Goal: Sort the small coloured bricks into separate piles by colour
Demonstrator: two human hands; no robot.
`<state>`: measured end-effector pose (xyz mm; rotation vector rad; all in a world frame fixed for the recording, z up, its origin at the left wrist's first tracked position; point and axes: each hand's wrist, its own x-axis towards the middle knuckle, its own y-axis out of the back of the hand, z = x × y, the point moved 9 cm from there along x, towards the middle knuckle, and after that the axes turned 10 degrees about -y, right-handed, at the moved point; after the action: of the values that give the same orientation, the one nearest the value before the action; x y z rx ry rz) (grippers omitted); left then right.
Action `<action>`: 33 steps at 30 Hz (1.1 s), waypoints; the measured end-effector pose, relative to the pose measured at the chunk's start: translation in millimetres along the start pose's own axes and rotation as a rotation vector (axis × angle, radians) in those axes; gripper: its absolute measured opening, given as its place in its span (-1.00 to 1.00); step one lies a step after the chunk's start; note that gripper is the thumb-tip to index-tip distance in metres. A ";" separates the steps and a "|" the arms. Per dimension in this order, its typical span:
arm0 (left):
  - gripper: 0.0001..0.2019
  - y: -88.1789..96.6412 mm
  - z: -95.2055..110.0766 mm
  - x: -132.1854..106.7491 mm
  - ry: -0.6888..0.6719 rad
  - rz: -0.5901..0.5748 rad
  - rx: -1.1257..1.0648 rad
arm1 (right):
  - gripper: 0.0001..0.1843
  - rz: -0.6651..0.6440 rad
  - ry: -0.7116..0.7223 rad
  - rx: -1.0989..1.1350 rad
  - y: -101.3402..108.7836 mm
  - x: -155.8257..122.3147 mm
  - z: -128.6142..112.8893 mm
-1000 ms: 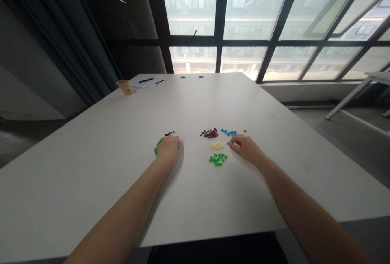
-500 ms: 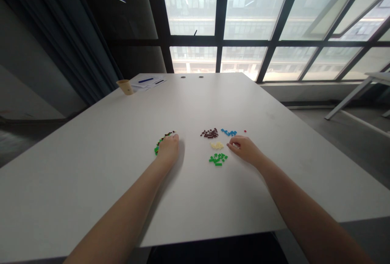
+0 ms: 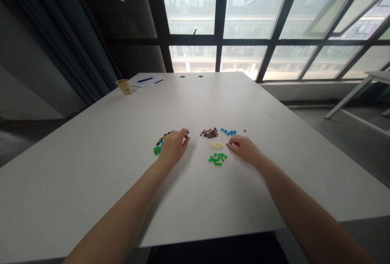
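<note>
My left hand (image 3: 175, 144) hovers by a mixed pile of small building bricks (image 3: 158, 146) and partly hides it. Its fingertips are closed on a small green brick (image 3: 189, 138). My right hand (image 3: 242, 147) rests on the table with thumb and fingers curled together; whether anything sits between them is hidden. Between my hands lie sorted piles: dark brown bricks (image 3: 209, 133), blue bricks (image 3: 228, 132), pale yellow bricks (image 3: 216, 145) and green bricks (image 3: 217, 159). A single red brick (image 3: 244, 130) lies beyond my right hand.
The white table (image 3: 243, 211) stretches to the window. At its far left stand a tan paper cup (image 3: 124, 87) and papers (image 3: 149, 83) with a blue pen (image 3: 145, 80) on top. Two dark round discs (image 3: 200, 76) mark the far edge. Another table (image 3: 379, 76) stands at right.
My left hand has shifted right from the mixed pile, and a green brick now shows at its fingertips. More of the mixed pile is visible. My right hand has stayed in place.
</note>
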<state>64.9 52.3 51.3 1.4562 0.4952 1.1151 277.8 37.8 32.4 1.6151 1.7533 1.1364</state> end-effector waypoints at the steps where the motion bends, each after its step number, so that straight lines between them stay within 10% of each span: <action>1: -0.79 2.9 8.4 0.9 -0.057 0.039 -0.042 | -0.75 -0.002 0.002 -0.001 -0.4 0.3 -0.2; 14: -0.85 6.4 49.0 -3.0 -0.270 0.083 -0.178 | -0.76 -0.023 0.003 -0.007 -6.2 2.7 1.3; 24: -0.71 -44.3 12.3 -3.3 0.261 0.037 -1.235 | -0.76 -0.032 0.018 -0.005 -8.6 2.0 2.1; 33: -0.65 -60.7 16.5 -13.0 0.469 -0.098 -1.442 | -0.83 0.038 0.085 0.096 -5.7 -1.9 -16.3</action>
<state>90.5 47.2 -7.3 -0.0837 -0.0151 1.2657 261.7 32.4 35.9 1.6857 1.8645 1.1702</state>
